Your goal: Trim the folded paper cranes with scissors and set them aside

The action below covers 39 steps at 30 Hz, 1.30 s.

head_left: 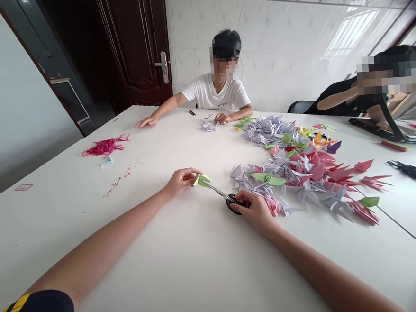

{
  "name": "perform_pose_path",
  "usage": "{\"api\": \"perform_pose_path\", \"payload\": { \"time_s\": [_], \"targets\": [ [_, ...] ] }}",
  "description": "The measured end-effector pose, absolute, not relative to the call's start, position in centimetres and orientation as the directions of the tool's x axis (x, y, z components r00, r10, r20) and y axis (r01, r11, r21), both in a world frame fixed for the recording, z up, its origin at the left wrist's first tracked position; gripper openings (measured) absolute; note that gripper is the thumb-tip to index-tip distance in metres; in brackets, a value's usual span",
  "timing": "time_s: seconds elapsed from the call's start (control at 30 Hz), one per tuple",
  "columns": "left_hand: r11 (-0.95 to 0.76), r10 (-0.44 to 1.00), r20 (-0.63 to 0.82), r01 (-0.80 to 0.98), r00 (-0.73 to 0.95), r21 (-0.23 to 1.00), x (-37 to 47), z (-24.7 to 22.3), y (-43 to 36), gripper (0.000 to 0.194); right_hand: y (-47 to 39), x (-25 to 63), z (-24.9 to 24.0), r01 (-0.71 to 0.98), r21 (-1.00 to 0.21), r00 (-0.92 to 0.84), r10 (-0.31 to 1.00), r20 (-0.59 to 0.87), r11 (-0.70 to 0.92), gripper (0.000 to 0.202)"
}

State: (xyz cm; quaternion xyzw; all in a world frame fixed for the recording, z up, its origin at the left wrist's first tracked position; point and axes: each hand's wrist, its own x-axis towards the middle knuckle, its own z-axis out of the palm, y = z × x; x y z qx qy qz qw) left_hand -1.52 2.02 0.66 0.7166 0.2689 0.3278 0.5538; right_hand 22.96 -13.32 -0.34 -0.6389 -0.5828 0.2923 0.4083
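Observation:
Between the fingers of my left hand [182, 181] is a small light-green folded paper piece [203, 179], held above the white table. My right hand [256, 209] grips black-handled scissors [223, 193] by the finger loops. The scissor blades point left, and their tips touch or overlap the green paper; whether they are cutting is too small to tell. Just right of the scissors spreads a big pile of folded paper cranes [308, 168] in pale grey, pink, red and green.
Pink cord [105, 146] and a pale blue piece [107, 161] lie at the left. A person [221, 91] sits across the table [131, 285], another [346, 91] at the right by a black stand [377, 127]. Black cord [414, 174] lies at the right.

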Motion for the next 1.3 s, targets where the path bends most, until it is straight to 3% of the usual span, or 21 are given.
{"api": "perform_pose_path", "payload": {
  "time_s": [0.2, 0.43, 1.07, 1.3],
  "targets": [
    [-0.174, 0.804, 0.148, -0.011, 0.576, 0.985, -1.58, 1.01, 2.32, 0.044, -13.45, 22.98, -0.16, 0.497, -0.868, 0.153, 0.984, 0.092, 0.004, 0.027],
    [-0.216, 0.772, 0.123, 0.075, 0.623, 0.974, -1.74, 1.12, 2.29, 0.045, -13.39, 23.05, -0.31, 0.534, -0.845, 0.161, 0.982, 0.102, 0.000, 0.027],
    [-0.166, 0.799, 0.110, 0.041, 0.591, 0.985, -1.81, 0.66, 2.67, 0.042, -13.42, 23.01, -0.31, 0.499, -0.866, 0.181, 0.978, 0.108, 0.003, 0.029],
    [-0.088, 0.830, 0.084, -0.019, 0.552, 0.996, -1.86, 0.60, 2.76, 0.033, -13.37, 23.31, -0.69, 0.394, -0.919, 0.167, 0.982, 0.092, 0.019, 0.032]
  ]
}}
